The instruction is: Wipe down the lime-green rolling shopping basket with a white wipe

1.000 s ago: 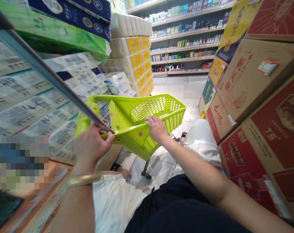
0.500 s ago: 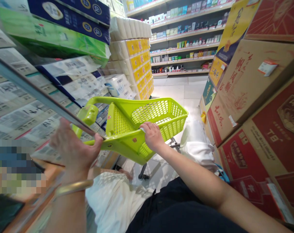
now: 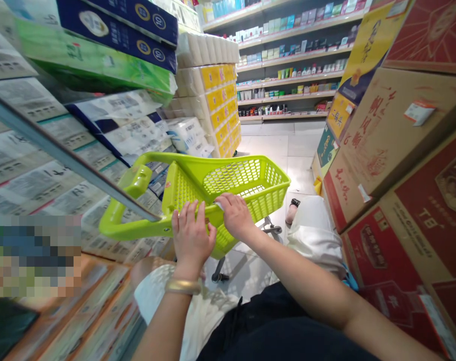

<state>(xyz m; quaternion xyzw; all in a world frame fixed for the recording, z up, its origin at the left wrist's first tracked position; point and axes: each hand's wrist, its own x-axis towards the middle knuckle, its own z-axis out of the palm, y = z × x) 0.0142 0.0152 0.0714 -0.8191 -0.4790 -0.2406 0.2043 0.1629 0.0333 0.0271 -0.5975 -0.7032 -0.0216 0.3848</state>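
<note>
A lime-green plastic shopping cart (image 3: 186, 230) stands crosswise in front of me, with its basket to the right and its looped handle to the left. My left hand (image 3: 192, 235), with a gold bracelet (image 3: 183, 287) at the wrist, lies over the near rim, fingers hooked across the top. Just to its right, my right hand (image 3: 236, 216) grips the same rim. A small white bit (image 3: 220, 205) shows at the right hand's fingers; I cannot make out what it is. A long grey pole (image 3: 73, 155) slants down to the cart rim beside the left hand.
Stacked tissue packs (image 3: 115, 105) rise on the left, with toilet roll packs (image 3: 220, 100) beyond. Cardboard boxes (image 3: 374, 130) line the right side. Shelves of cosmetics (image 3: 288, 70) stand across the back. White tiled floor (image 3: 284, 145) runs between. The lower left is blurred out.
My left hand has moved right, from beside the pole and handle onto the near rim by my right hand. The right hand keeps its grip on the rim.
</note>
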